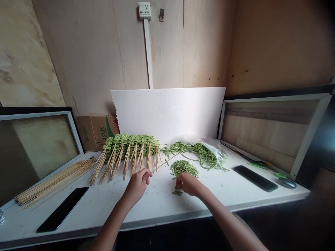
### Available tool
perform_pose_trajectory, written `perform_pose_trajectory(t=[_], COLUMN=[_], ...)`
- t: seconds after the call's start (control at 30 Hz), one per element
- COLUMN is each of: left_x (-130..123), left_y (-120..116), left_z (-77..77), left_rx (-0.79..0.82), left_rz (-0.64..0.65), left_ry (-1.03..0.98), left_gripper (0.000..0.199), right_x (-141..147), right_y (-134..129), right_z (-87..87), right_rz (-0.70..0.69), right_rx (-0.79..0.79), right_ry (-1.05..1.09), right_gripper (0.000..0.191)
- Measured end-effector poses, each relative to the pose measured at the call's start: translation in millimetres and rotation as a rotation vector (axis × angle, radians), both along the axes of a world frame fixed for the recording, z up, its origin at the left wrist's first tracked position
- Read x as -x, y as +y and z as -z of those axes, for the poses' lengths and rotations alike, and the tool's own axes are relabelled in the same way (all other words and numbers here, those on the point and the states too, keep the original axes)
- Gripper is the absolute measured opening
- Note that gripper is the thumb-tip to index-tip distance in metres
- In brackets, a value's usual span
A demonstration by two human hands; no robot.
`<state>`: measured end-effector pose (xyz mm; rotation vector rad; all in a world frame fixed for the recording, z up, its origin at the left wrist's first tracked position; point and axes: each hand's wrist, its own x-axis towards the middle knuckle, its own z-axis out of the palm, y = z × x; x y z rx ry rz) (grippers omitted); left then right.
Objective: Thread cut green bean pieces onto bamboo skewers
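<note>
My left hand (140, 180) is closed round the near end of a thin bamboo skewer (171, 158), which points away to the right. A short green piece (166, 162) shows at the skewer's far part; whether it is threaded on or lies behind, I cannot tell. My right hand (190, 183) is bent down at the near edge of a pile of cut long-bean pieces (184, 168), fingertips pinched together. What is between them is hidden. Just below those fingertips, a few loose bean pieces (177, 191) lie on the white table (157, 209).
Filled bean skewers (131, 144) are stacked at the back left. Bare skewers (57, 179) lie left, beside a black phone (64, 209). Uncut long beans (202, 153) spill from a plastic bag (216, 148). Another phone (255, 177) and a computer mouse (287, 182) lie right.
</note>
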<state>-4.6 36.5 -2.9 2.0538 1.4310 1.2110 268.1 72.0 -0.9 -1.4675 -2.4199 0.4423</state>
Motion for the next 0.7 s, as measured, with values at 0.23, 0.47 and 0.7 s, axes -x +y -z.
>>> perform_pose_trajectory(t=[0.23,0.47,0.7], left_x=[3.3,2.2,-2.3], left_y=[-2.0,-4.8,-7.1], left_z=[-6.0,-9.7,-9.2], left_rx=[-0.048,-0.072,-0.017], left_rz=[-0.027,-0.015,0.017], left_ry=[0.042,0.014,0.027], left_gripper=[0.038,0.039,0.041], right_x=[-9.1,-23.9,-26.5], right_y=[10.0,16.5,14.1], right_z=[-9.7,-34.7,-41.7], right_rz=[0.002,-0.044,-0.045], right_rx=[-0.035,0.255,0.356], right_ry=[0.383,1.17,1.461], right_gripper=[0.012,0.042,0.038])
